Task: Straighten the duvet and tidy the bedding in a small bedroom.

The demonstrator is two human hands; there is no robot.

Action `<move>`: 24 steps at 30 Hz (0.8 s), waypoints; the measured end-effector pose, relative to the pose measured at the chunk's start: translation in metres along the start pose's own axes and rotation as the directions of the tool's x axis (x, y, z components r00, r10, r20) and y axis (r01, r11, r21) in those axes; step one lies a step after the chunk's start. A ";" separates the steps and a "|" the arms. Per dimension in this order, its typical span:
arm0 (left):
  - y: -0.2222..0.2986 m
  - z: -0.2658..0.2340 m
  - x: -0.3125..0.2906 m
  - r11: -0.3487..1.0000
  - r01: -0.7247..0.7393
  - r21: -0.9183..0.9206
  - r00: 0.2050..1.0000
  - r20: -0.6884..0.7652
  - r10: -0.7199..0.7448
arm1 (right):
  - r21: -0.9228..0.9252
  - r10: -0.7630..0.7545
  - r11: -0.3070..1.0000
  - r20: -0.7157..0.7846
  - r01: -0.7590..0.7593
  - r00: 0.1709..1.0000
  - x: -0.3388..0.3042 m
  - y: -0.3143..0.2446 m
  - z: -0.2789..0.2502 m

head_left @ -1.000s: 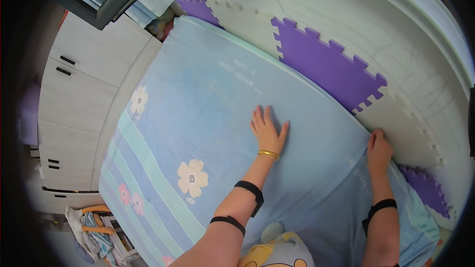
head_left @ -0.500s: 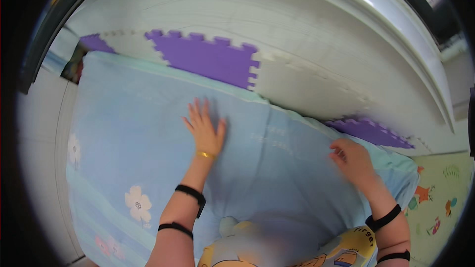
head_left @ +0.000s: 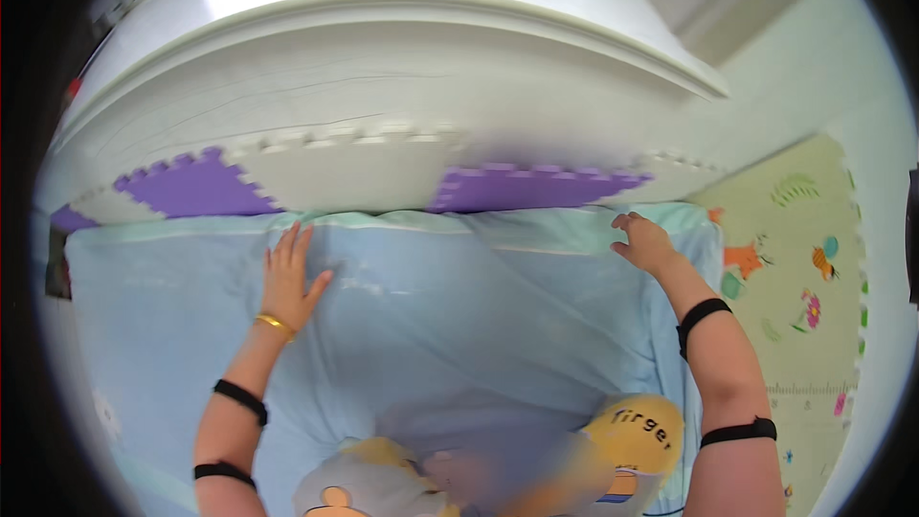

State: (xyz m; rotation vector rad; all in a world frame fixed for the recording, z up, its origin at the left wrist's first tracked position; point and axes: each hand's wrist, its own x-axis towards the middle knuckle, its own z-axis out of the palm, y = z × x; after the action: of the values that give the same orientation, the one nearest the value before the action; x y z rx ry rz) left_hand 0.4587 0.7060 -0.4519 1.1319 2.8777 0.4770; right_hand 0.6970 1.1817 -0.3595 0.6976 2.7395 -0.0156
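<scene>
A light blue bedsheet [head_left: 421,316] with a pale green border covers the mattress before me, wrinkled in places. My left hand [head_left: 289,278], a gold bangle at its wrist, lies with fingers spread on the sheet close to its far edge. Over on the right, my right hand [head_left: 645,241] is at the pale green border near the far right corner. Its fingers are loosely bent and apart, with nothing seen between them. Black straps circle both of my forearms.
Purple foam tiles [head_left: 536,187] and white ones [head_left: 354,172] line the white panel [head_left: 383,77] beyond the sheet. A green mat [head_left: 795,258] with printed animals and plants lies to the right. Yellow and grey printed fabric [head_left: 637,431] covers my legs at the bottom.
The view has turned and shifted right, showing more of the green mat. My left hand is now closer to the sheet's far edge; my right hand has moved toward its far right corner.
</scene>
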 end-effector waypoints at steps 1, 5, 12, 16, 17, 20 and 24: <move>0.012 -0.014 0.006 1.000 -0.026 -0.011 1.000 -0.002 0.026 | -0.013 0.040 0.999 0.037 -0.040 0.998 -0.005 0.020 0.004; 0.080 -0.058 0.040 0.961 -0.272 -0.047 0.795 0.551 0.252 | -0.028 0.248 0.969 0.042 -0.247 0.968 -0.033 0.122 0.017; 0.246 -0.023 0.067 0.828 -0.545 -0.134 0.435 0.799 0.416 | -0.074 0.328 0.926 -0.330 -0.371 0.885 -0.057 0.232 0.029; 0.309 0.033 0.053 0.903 -0.424 -0.063 0.451 0.850 0.272 | -0.027 0.305 0.936 -0.432 -0.350 0.849 -0.027 0.229 0.027; 0.318 0.045 0.043 0.936 -0.349 -0.057 0.500 0.833 0.237 | -0.040 0.336 0.921 -0.426 -0.389 0.840 -0.022 0.227 0.028; 0.343 0.068 0.018 0.977 -0.215 0.004 0.605 0.785 0.130 | -0.169 0.081 0.968 -0.497 -0.188 0.864 -0.002 0.232 0.059; 0.340 0.087 0.005 0.989 -0.140 0.049 0.724 0.687 0.069 | -0.155 0.089 0.971 -0.469 -0.181 0.879 0.028 0.230 0.083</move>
State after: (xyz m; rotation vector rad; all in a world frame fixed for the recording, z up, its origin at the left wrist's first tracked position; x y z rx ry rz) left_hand 0.6915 0.9683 -0.4380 1.1670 2.2035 -0.0945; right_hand 0.8062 1.3904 -0.4314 0.9358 3.0636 0.5086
